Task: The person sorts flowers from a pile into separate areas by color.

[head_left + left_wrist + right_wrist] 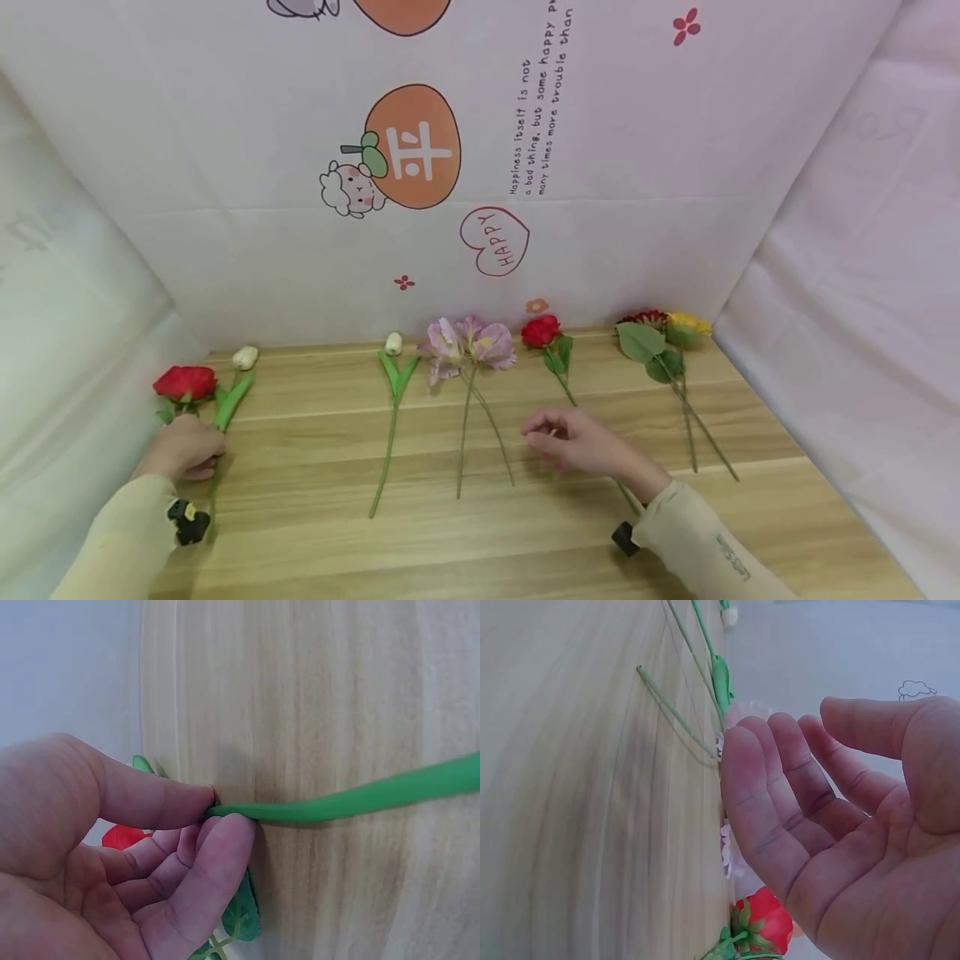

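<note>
At the left of the table, my left hand [183, 447] pinches the green stem [352, 801] of a white tulip [245, 358] between thumb and finger. Right beside that tulip is a red rose [185, 382], its stem mostly hidden behind the hand. My right hand [573, 439], fingers loosely bent and holding nothing, hovers over the table. It is between two pale purple flowers [474, 343] with thin stems and a second red rose [542, 332], whose stem passes partly behind the hand and forearm.
Another white tulip [393, 343] lies left of the purple flowers. Toward the right end, a yellow flower [687, 327] and a dark red flower [643, 317] lie with crossed stems. A printed white cloth [615, 167] stands behind the wooden table [300, 533] and along both sides.
</note>
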{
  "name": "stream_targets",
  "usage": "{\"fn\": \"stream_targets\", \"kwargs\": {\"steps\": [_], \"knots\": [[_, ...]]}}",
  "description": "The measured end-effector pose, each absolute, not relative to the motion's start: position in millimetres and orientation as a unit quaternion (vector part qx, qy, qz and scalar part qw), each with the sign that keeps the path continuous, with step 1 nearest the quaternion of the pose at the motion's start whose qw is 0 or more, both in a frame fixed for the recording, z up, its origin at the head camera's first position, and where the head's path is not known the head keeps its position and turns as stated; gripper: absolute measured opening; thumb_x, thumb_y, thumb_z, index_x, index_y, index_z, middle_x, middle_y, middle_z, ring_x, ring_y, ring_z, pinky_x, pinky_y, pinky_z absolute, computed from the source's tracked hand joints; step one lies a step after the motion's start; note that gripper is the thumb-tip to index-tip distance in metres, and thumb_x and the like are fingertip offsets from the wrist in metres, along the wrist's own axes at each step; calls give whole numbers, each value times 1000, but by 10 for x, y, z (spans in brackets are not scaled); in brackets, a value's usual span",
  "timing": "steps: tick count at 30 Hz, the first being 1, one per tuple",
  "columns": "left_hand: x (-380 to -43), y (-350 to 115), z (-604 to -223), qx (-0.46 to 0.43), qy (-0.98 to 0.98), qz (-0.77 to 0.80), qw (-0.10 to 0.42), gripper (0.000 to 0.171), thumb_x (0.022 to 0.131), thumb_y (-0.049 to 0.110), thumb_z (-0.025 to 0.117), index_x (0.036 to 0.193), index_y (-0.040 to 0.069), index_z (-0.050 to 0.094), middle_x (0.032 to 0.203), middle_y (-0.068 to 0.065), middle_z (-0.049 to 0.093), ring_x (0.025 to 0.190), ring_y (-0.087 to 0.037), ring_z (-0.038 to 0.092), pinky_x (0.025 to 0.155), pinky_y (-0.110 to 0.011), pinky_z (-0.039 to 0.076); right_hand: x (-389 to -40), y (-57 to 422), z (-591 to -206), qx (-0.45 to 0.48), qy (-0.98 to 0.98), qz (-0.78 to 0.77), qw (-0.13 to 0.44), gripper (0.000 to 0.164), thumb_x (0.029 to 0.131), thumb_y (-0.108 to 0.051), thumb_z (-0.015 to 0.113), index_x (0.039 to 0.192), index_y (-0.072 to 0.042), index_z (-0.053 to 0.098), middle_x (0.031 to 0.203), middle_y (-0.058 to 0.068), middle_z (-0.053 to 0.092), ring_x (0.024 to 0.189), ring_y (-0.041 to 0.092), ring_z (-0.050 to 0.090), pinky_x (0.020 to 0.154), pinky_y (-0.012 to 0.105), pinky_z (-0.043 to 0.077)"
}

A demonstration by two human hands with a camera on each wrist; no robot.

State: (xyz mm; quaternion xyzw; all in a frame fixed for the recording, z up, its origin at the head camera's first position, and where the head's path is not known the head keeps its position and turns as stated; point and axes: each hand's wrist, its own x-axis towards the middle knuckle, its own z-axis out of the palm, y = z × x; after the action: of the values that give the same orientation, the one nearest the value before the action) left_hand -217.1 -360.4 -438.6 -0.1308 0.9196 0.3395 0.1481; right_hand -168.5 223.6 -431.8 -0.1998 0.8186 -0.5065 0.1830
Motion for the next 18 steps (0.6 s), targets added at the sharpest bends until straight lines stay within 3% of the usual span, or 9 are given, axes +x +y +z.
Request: {"fn": "stream_targets", "kwargs": {"steps": [16, 18], "knots": [[-2092, -3557, -4367, -108, 885, 433, 134, 14, 89, 10, 63, 80, 3, 56, 76, -6, 57, 66, -16, 64, 63, -32, 62, -1691, 2074, -4249, -225, 804, -514, 197, 25, 105, -16, 58, 119, 5, 63, 101, 22, 62, 86, 42, 64, 66, 50, 61], [-2088, -3531, -4355, -98, 880, 444, 136, 17, 93, 13, 63, 88, -3, 61, 80, -6, 60, 69, -15, 64, 65, -31, 62, -1687, 2040, -4239, -229, 806, -511, 194, 25, 105, -16, 59, 119, 3, 64, 101, 22, 62, 85, 41, 64, 65, 49, 61]]}}
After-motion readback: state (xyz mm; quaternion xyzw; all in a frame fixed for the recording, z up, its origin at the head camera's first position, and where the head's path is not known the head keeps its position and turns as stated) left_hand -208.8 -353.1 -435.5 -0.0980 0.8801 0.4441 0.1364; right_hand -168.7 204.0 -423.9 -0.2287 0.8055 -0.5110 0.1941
